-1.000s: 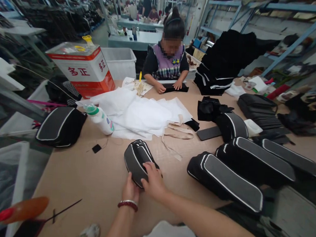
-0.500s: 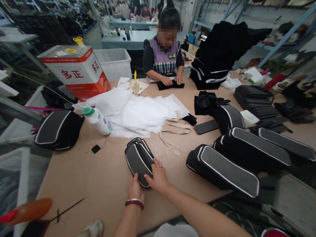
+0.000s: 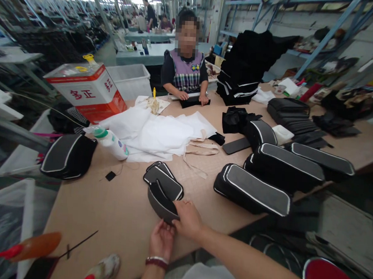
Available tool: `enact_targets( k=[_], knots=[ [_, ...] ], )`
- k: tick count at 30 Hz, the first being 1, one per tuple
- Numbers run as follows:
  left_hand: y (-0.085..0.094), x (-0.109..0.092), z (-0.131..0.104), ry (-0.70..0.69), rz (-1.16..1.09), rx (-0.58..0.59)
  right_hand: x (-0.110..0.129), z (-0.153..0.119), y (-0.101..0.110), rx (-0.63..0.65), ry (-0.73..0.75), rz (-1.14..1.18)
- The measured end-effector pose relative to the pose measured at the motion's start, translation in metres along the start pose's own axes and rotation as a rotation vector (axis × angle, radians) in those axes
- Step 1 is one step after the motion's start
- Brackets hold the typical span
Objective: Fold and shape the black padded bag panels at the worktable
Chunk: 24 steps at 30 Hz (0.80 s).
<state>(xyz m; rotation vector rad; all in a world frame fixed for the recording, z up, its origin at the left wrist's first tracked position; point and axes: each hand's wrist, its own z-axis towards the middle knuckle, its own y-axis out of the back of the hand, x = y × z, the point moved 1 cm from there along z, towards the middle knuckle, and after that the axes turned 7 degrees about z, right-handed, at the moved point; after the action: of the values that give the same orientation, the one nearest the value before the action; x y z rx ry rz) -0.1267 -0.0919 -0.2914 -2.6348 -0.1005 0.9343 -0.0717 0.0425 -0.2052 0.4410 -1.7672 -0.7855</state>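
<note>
A curved dark grey piece with black edges is tipped up near the table's front edge. My right hand pinches its right end, thumb below and fingers above. At its lower edge my left hand has its palm turned up and fingers curled, the fingertips at the piece; whether they grip it is unclear. Just behind lies a small stack of grey panels with white piping. To the right sit larger piles of similar piped panels.
White cloth and a white bottle lie behind. Another piped pile and a red-and-white can are at left. An orange-handled tool is front left. A person sits opposite, hands on black fabric.
The curved piece has been lifted off the stack and tilted towards me. Both hands have moved slightly down, the left palm turning up. The person opposite has raised their head.
</note>
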Motion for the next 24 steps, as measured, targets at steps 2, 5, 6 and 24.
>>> enact_targets(
  k=[2, 5, 6, 24],
  knots=[
    [0.015, 0.009, -0.009, -0.049, 0.163, 0.021, -0.018, -0.026, 0.023, 0.042, 0.101, -0.055],
    [0.028, 0.003, -0.015, -0.356, 0.564, 0.027, -0.05, -0.056, 0.053, 0.127, 0.192, -0.188],
    [0.028, -0.002, -0.015, -0.461, 0.7, 0.068, -0.061, -0.063, 0.059, 0.161, 0.198, -0.221],
    [-0.034, -0.012, -0.024, -0.524, 0.984, 0.254, -0.165, -0.088, 0.033, -0.201, -0.16, 0.46]
  ],
)
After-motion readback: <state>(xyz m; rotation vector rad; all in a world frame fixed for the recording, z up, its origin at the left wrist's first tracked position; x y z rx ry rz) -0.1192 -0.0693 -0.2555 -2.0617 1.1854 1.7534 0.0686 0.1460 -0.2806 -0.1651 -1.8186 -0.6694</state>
